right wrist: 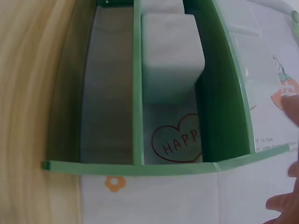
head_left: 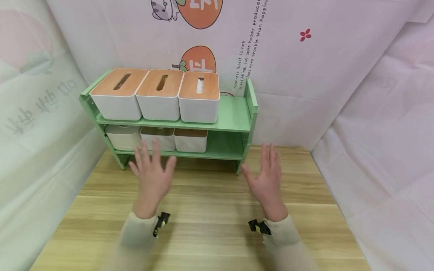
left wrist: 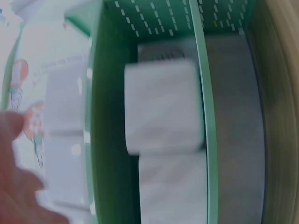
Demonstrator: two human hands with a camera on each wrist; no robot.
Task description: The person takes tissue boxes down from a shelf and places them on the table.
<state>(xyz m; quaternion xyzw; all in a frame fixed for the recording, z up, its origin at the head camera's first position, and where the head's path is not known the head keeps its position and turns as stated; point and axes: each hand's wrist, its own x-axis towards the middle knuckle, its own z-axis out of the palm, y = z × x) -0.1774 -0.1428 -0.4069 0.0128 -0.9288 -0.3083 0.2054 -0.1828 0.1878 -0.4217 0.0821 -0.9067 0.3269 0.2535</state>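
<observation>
My left hand (head_left: 152,182) is held up with its fingers spread, in front of the lower left of a green two-tier shelf (head_left: 234,113). To the right, my right hand (head_left: 266,186) is likewise spread, near the shelf's right leg. Neither hand holds anything. Three white boxes with wood-look slotted lids stand on the upper tier: a left box (head_left: 116,105), a middle box (head_left: 158,107) and a right box (head_left: 199,109). On the lower tier sit an off-white box (head_left: 122,140) and two white boxes (head_left: 191,143) with brown tops. Only fingers (left wrist: 14,186) show in the left wrist view.
The shelf stands at the back of a wood-grain table (head_left: 210,210), against a printed cloth backdrop (head_left: 281,67). White cloth walls (head_left: 383,162) close in both sides. Each sleeve cuff carries a small black device (head_left: 261,227). The upper tier's right end is bare.
</observation>
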